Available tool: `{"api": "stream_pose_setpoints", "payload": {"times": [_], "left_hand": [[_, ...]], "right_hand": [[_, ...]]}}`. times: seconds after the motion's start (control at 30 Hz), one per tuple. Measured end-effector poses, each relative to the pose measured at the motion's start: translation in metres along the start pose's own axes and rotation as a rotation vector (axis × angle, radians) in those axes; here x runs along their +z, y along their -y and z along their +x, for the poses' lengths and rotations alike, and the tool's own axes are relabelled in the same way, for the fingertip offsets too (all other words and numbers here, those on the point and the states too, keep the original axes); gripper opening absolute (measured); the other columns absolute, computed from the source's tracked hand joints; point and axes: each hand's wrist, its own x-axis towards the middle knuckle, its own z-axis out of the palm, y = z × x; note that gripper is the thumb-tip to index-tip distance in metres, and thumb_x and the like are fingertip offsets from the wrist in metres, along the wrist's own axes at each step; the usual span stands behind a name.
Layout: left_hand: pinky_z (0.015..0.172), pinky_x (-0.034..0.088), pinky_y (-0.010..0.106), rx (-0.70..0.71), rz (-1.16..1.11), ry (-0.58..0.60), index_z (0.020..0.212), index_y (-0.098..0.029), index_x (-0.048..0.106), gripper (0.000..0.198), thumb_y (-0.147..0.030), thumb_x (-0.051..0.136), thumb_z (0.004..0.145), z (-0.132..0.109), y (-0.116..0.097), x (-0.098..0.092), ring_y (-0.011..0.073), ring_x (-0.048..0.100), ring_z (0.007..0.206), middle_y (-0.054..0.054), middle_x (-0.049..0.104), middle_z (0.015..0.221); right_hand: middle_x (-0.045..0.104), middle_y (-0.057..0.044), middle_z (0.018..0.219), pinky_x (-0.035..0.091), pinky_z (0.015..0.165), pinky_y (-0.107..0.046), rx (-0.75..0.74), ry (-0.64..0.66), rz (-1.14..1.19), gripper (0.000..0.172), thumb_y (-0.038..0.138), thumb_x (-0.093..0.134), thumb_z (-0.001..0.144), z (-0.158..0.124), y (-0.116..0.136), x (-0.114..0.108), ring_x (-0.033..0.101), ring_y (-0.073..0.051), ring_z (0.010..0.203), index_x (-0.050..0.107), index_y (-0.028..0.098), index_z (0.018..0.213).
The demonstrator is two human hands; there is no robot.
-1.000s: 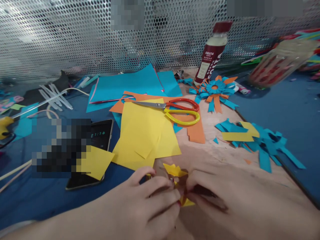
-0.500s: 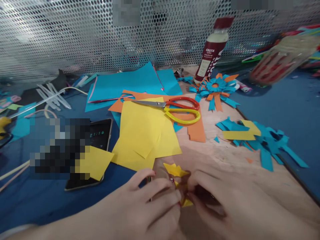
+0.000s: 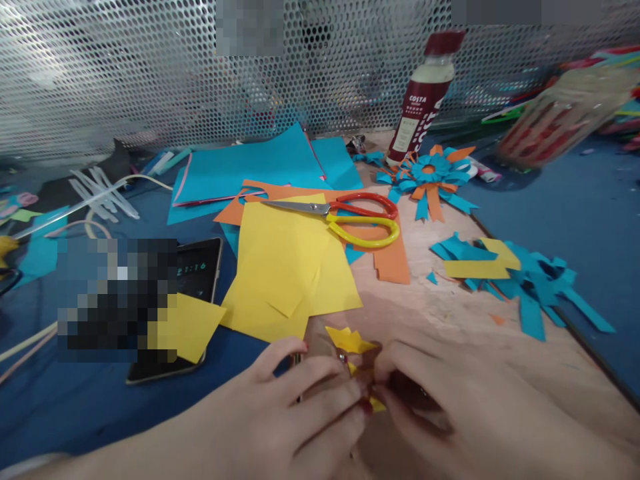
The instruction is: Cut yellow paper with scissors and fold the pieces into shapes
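Between my hands is a small piece of folded yellow paper (image 3: 349, 340) with pointed edges, partly hidden by fingers. My left hand (image 3: 305, 407) closes on its lower part from the left, with fingertips bent inward. From the right, my right hand (image 3: 430, 387) pinches the same paper between thumb and index finger. Just beyond them lie overlapping yellow paper sheets (image 3: 280, 267). A pair of scissors (image 3: 345, 212) with one red and one yellow handle rests across these sheets and some orange paper (image 3: 393, 265).
A phone (image 3: 205, 260) lies left, a yellow square (image 3: 193, 327) on it. Blue paper sheets (image 3: 250, 163) are behind. At right are a blue-orange paper flower (image 3: 430, 173), blue scraps (image 3: 540, 280), a Costa bottle (image 3: 423, 100) and a jar (image 3: 565, 120). A perforated metal panel (image 3: 150, 80) stands behind.
The fingertips of my left hand have shifted slightly right, toward my right hand, covering more of the folded yellow paper. My right hand keeps its pinch. The whole view has shifted slightly.
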Motion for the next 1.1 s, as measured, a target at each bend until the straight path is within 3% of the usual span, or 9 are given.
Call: {"api": "stream_pose_setpoints", "payload": {"times": [0.87,1.1], "left_hand": [[0.091,0.036,0.033,0.007,0.008,-0.040,0.112,-0.021,0.058,0.028,-0.031,0.051,0.087,0.0009,0.0018,-0.0026,0.0166,0.050,0.105,-0.001,0.061,0.114],[0.094,0.032,0.031,-0.002,0.044,-0.048,0.111,-0.023,0.058,0.026,-0.031,0.046,0.089,0.0003,0.0011,0.0008,0.0151,0.048,0.106,-0.003,0.061,0.113]], "right_hand": [[0.053,0.000,0.066,0.035,0.050,-0.025,-0.008,-0.027,-0.043,0.016,0.013,0.042,0.081,-0.0038,-0.0008,-0.0019,0.051,-0.012,0.058,0.049,0.019,0.068],[0.052,0.000,0.065,0.033,0.050,-0.025,0.013,-0.067,-0.071,0.014,0.012,0.043,0.079,-0.0023,-0.0007,-0.0016,0.050,-0.013,0.058,0.046,0.020,0.068]]}}
